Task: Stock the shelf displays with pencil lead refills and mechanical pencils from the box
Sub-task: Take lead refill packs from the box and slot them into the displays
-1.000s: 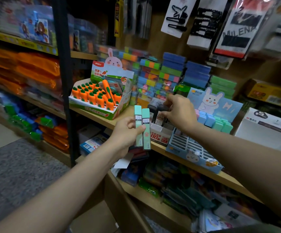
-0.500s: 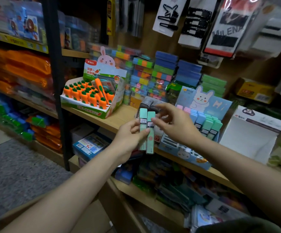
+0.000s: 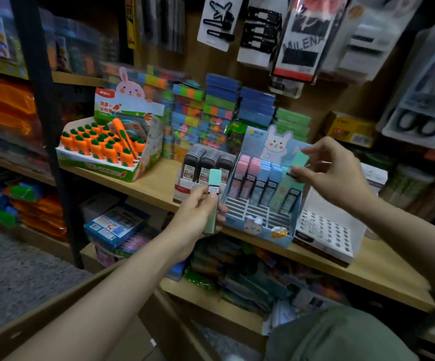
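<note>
- Your right hand (image 3: 333, 173) pinches one mint-green rectangular plastic lead-refill case (image 3: 299, 162) between thumb and fingertips, at about 2 o'clock in the view.
- That case sits tilted, its long axis running from 1 o'clock down to 7 o'clock, lower end aimed into the pale-blue cardboard rabbit display tray (image 3: 260, 230).
- It hangs just above the tray's right-hand column, where other mint-green cases (image 3: 288, 194) stand; the white slotted rack (image 3: 250, 211) in front looks unfilled.
- Your left hand (image 3: 198, 214) wraps a second mint-green refill case (image 3: 213, 188), roughly upright, near centre view and just left of the tray's front corner.
- Judgement: the right hand is nearer the open slots; the move turns on bringing the case's axis in line with the neighbours' lean before lowering.
- Black lead-refill cases (image 3: 206, 165) fill the small red-and-white box (image 3: 182, 188) at 9 o'clock of the tray; the carrot-shaped orange items (image 3: 101, 147) lie further left on the wooden shelf (image 3: 156, 183).
- The supply box cannot be identified with certainty.
</note>
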`<state>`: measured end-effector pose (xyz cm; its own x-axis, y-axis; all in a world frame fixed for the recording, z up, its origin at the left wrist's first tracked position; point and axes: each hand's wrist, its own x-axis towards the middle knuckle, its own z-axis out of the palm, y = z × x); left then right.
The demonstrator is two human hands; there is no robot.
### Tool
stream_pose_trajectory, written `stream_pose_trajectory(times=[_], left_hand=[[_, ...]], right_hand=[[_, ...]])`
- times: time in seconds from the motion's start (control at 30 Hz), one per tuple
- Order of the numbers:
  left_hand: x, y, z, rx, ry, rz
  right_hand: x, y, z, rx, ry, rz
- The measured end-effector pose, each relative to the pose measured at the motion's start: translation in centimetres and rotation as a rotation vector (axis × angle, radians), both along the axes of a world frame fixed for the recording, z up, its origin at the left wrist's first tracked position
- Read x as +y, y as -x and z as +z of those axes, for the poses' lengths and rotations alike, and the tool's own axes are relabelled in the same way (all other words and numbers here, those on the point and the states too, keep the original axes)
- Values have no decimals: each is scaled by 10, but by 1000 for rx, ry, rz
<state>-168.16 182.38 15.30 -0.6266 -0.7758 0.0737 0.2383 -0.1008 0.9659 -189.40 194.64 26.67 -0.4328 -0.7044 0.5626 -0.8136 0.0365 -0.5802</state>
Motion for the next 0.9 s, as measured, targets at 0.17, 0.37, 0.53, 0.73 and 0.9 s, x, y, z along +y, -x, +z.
stream_pose_trajectory(times=[0.17,0.37,0.53,0.73,0.9], left_hand=[[6,10,-12,-31,-29,-44],[8,16,-19,-56,-12,-84],[6,17,-22,-71,-20,-67],[5,17,-20,-70,-16,-64],[7,17,-18,-77,-8,-57]], right_hand=[[16,20,-15,166,-61,-69],[5,28,-37,187,-66,-87],[0,32,-42,190,-87,-76],[-2,36,-43,144,-93,-64],[-3,37,-43,101,-134,-27]])
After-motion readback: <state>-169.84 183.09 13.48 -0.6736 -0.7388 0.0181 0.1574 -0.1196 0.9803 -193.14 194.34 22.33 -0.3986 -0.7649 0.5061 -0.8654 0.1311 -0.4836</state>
